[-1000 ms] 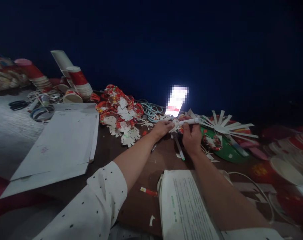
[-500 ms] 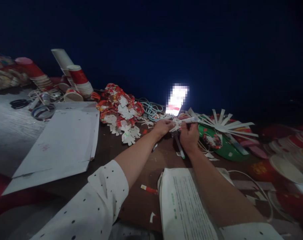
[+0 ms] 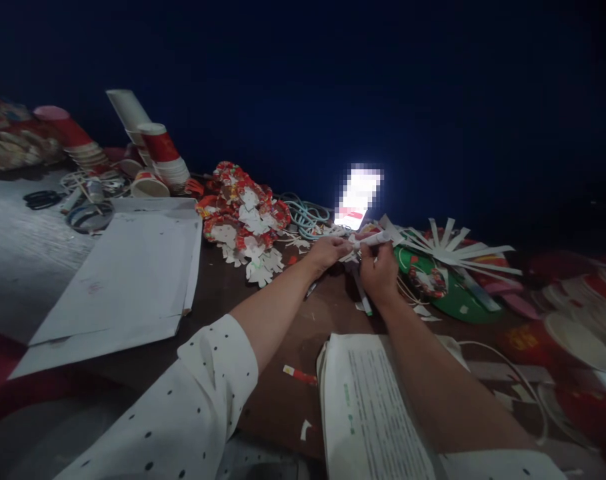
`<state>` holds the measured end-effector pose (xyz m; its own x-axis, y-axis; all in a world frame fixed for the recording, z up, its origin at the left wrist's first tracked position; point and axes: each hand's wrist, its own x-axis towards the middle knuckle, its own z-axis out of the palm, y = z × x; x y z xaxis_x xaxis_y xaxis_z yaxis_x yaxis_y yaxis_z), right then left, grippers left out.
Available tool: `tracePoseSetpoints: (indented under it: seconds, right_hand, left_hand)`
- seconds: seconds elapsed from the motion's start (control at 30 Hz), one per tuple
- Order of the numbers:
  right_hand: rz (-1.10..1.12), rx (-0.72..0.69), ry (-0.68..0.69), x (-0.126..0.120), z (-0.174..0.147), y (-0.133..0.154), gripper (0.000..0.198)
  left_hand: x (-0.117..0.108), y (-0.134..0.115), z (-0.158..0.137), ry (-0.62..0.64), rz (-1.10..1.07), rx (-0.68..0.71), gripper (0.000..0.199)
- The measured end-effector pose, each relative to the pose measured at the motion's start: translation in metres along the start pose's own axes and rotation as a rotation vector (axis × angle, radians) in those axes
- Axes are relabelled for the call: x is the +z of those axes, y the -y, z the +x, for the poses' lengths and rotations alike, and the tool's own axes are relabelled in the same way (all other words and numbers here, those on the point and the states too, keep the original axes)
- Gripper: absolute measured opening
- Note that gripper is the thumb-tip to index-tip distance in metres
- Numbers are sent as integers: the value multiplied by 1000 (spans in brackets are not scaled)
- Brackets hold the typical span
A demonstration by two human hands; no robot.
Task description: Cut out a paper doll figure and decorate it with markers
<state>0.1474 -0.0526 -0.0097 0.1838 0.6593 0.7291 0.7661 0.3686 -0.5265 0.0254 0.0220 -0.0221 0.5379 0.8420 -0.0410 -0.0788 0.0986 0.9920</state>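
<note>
While the right fingers [image 3: 367,259] grip a white tube [image 3: 379,237], left fingers [image 3: 341,248] pinch white paper [image 3: 353,254] beside its end; a slack left pinch could let that paper twist!

Obscured or incomplete, placed from the lit screen [image 3: 359,197].
Screen content pixelated, unreadable. Just below it, the left hand [image 3: 327,255] hides part of a small white piece [image 3: 353,255], outline indistinct; the right hand [image 3: 379,270] hides part of a white tube [image 3: 377,239]. Farther below, the booklet [image 3: 367,413] is cut by the bottom edge, print too small to read. Far right, red-and-white cups [image 3: 580,341] blurred; far left, pale heap [image 3: 20,150] blurred, edge-cut.
</note>
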Motion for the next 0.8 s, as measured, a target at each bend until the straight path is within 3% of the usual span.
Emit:
tracePoseSetpoints:
  seconds: [0.1, 0.3, 0.63, 0.8]
  right_hand:
    - [-34, -18, 3, 2, 1, 1, 20]
    - [60, 67, -157, 1, 3, 7, 19]
    - [30, 34, 44, 2, 3, -2, 20]
    - [25, 38, -8, 4, 5, -4, 19]
  left_hand:
    - [-1, 1, 0, 3, -11, 10, 21]
    - [1, -3, 1, -13, -129, -62, 18]
    - [0, -3, -3, -22, -135, -40, 19]
    - [1, -3, -4, -51, -113, -22, 24]
